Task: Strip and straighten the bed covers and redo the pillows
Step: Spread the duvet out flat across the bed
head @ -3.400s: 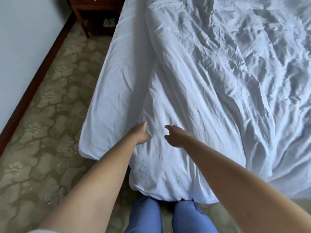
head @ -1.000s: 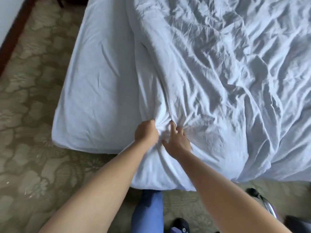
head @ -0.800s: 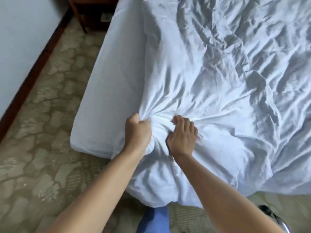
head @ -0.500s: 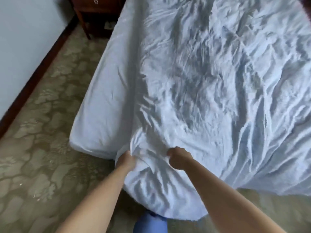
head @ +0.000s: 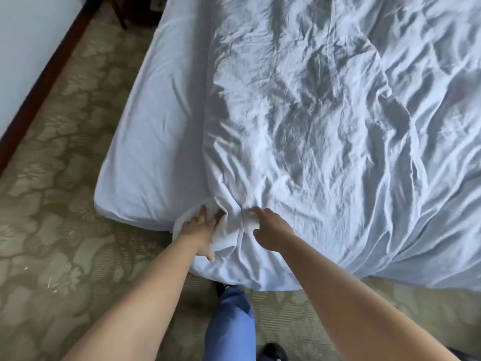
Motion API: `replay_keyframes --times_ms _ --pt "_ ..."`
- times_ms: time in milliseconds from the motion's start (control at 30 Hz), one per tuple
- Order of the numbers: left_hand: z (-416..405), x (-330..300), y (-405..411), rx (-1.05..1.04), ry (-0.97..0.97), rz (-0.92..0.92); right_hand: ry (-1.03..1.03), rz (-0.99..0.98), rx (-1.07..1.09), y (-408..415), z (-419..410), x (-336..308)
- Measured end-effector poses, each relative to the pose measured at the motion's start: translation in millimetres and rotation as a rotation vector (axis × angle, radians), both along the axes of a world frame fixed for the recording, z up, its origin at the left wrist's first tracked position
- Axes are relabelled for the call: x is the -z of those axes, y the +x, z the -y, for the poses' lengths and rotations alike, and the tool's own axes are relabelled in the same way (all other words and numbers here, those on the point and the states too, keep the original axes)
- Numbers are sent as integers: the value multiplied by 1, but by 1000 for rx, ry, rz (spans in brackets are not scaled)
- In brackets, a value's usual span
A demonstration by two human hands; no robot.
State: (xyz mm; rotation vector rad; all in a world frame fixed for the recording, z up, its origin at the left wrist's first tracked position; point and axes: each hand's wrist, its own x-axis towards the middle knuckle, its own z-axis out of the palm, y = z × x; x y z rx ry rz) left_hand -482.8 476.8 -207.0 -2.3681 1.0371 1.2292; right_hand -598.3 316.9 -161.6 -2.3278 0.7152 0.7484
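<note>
A wrinkled white duvet (head: pixel 325 142) covers most of the bed and hangs over the foot end. The white fitted sheet (head: pixel 156 142) lies bare along the bed's left side. My left hand (head: pixel 200 231) lies on the duvet's bunched left corner at the foot edge, fingers straight and spread, with a fold of cloth beside the thumb. Just to its right, my right hand (head: pixel 270 230) curls its fingers and thumb round a ridge of the duvet. No pillows are in view.
Patterned green carpet (head: pixel 57 230) surrounds the bed. A white wall with a dark wooden skirting board (head: pixel 39 82) runs along the left. A dark wooden furniture leg (head: pixel 119 14) stands at the top left. My blue trouser leg (head: pixel 230 327) and dark shoe are at the foot of the bed.
Both hands gripped the duvet corner and pulled it toward the foot of the bed and leftward, flattening it. My left hand's fingers have now straightened out on the cloth.
</note>
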Motion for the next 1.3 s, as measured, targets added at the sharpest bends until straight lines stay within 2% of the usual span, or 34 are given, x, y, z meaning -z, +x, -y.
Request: replay_keyframes --times_ms 200,300,433,533,600,667,700,767,867,933,1000,1067,1167,1300 --pt "5 -9 -5 -360 -210 52 39 21 15 -17 -7 -10" --pt "8 -41 -21 -624 -298 -85 32 11 -18 -27 -12 -32" --pt "19 -109 -49 -914 -502 -196 -38 152 26 -41 -14 -73" --pt "24 -160 -63 -1190 -728 -445 -53 396 168 -58 -15 -95" --pt "19 -176 -71 -1374 -834 -585 -158 559 199 -70 -16 -100" --pt "14 -170 -79 -1542 -905 -750 -204 624 229 -82 -16 -100" --pt "11 -161 -85 -1576 -889 -810 -169 586 227 -87 -16 -100" --pt "2 -140 -103 -1522 -683 -771 -90 379 125 -102 -15 -94" --pt "-20 -114 -126 -1173 -73 -640 -66 38 -63 -124 -21 -72" --pt "-28 -102 -134 -964 148 -615 -39 -77 -110 -132 -26 -54" --pt "-30 -87 -133 -787 117 -465 -5 -133 -124 -133 -32 -43" --pt "-30 -77 -127 -660 -8 -277 7 -161 -119 -127 -35 -37" --pt "-35 -67 -109 -650 -100 -159 -11 -168 -113 -115 -38 -34" --pt "-42 -50 -81 -729 -176 -144 -5 -155 -106 -92 -44 -27"
